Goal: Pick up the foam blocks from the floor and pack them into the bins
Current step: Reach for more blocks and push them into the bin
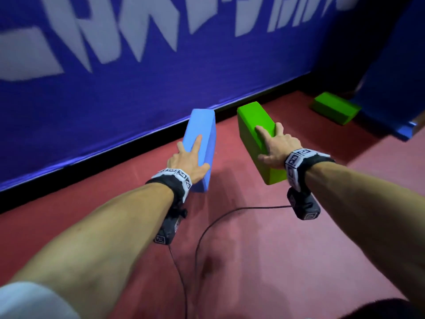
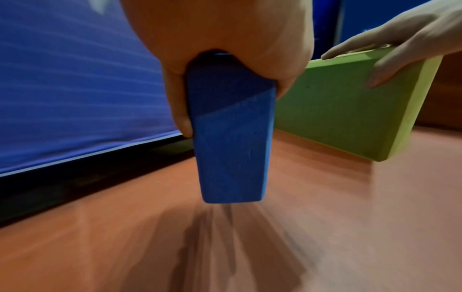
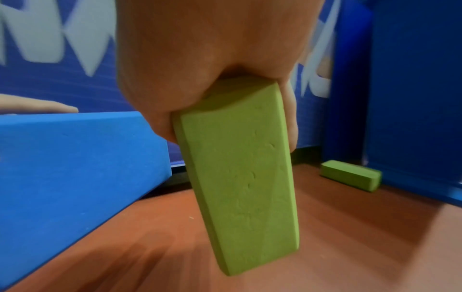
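Note:
My left hand (image 1: 188,157) grips a blue foam block (image 1: 202,127) from above, thumb on one side and fingers on the other, holding it off the red floor. In the left wrist view the blue block (image 2: 232,142) hangs below the palm. My right hand (image 1: 273,146) grips a green foam block (image 1: 253,132) the same way, also lifted; the right wrist view shows this green block (image 3: 245,187) under the palm. A second green block (image 1: 335,108) lies on the floor at the far right, near the corner, and shows in the right wrist view as the far green block (image 3: 350,174). No bin is in view.
A blue banner wall (image 1: 115,77) with white lettering runs along the left and back, with a black gap at its foot. A dark blue panel (image 1: 404,77) closes the right corner. Black cables (image 1: 207,231) hang from the wrist cameras over the red floor (image 1: 276,261).

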